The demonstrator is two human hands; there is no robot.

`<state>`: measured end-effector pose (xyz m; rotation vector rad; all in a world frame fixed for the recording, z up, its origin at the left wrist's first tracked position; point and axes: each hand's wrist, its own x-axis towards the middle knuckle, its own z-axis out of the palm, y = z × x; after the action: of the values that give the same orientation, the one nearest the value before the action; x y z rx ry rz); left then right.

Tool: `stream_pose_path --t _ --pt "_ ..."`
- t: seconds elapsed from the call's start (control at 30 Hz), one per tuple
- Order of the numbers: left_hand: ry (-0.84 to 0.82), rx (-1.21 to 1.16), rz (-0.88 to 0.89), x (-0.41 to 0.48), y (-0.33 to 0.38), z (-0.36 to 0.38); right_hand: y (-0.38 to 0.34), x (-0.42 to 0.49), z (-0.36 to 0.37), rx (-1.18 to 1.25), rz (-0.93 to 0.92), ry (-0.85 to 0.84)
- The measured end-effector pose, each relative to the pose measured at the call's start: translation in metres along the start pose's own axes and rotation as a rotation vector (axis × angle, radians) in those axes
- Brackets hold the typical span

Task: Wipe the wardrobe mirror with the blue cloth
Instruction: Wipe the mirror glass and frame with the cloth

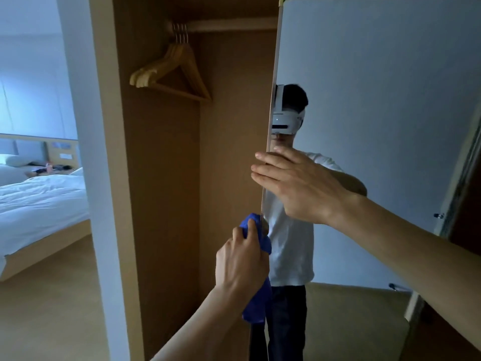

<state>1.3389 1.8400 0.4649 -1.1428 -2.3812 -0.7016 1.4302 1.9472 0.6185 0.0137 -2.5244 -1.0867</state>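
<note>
The wardrobe mirror [377,113] is a tall door panel on the right, seen at a slant, with its left edge running down the middle of the view. My left hand [242,259] grips the bunched blue cloth [256,300] right at that edge, about waist height; part of the cloth hangs down below my fist. My right hand [299,186] is higher up, fingers straight and together, lying across the mirror's left edge. The glass reflects a person in a white shirt.
The open wardrobe [161,204] stands left of the mirror, with several wooden hangers [174,71] on its rail. A bed with white sheets [39,201] lies far left beyond the wall corner. A door frame [458,178] shows in the reflection at right.
</note>
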Motion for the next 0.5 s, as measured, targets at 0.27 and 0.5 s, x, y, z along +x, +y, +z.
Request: stream_pose_path --t 0.27,0.5 --pt "0.291 -0.128 0.071 0.066 0.025 -0.071 0.010 -0.001 -0.007 0.014 0.054 0.025" --pt "0.105 0.011 -0.020 0.006 0.008 0.006 0.006 -0.011 0.001 0.029 0.055 0.018"
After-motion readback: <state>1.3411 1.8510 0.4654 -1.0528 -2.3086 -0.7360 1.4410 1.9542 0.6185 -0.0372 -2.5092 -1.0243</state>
